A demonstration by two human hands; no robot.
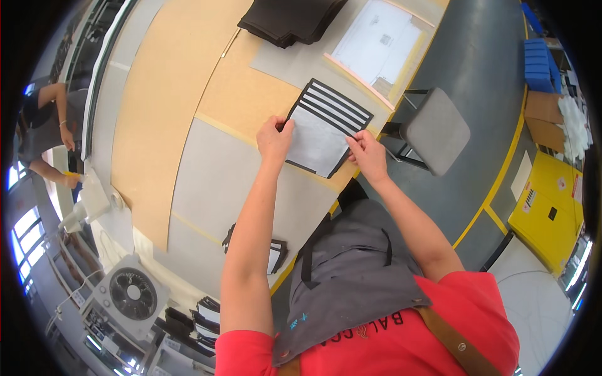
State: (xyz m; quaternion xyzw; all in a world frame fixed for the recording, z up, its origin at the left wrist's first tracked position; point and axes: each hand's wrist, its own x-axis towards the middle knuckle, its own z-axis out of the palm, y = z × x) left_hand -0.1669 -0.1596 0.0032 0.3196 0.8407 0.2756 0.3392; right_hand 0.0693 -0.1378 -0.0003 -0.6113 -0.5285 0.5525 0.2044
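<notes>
A flat, roughly square black panel (315,143) lies over the table in front of me, with a silvery-grey area on its near part and several white stripes across its far part. My left hand (274,141) pinches its left edge between thumb and fingers. At the opposite edge, my right hand (367,155) has its thumb and fingertips closed on the panel's right side. Both hands hold it close to the table's right edge. What material the panel is made of, I cannot tell.
Beyond the panel are a stack of black cut pieces (290,24) and a white printed sheet (378,42). A grey stool (437,131) stands right of the table (219,169). More black pieces (276,255) lie by my left forearm. At left are a fan (133,293) and another person's arms (65,133).
</notes>
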